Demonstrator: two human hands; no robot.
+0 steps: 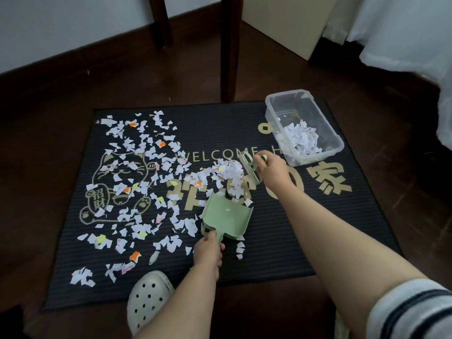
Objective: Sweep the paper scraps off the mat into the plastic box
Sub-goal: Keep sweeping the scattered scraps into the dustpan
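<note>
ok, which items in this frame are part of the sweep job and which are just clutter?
Job:
mat
paper scraps
plastic box
green dustpan, gripped by left hand
small brush, gripped by right hand

Lying about:
white clog
dark wooden legs
cream cabinet
white cloth

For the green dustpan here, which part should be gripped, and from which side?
Grip the dustpan by its short handle at the near end, coming from the person's side, as the left hand does. Its open mouth faces away toward the paper scraps, so that end stays free.
</note>
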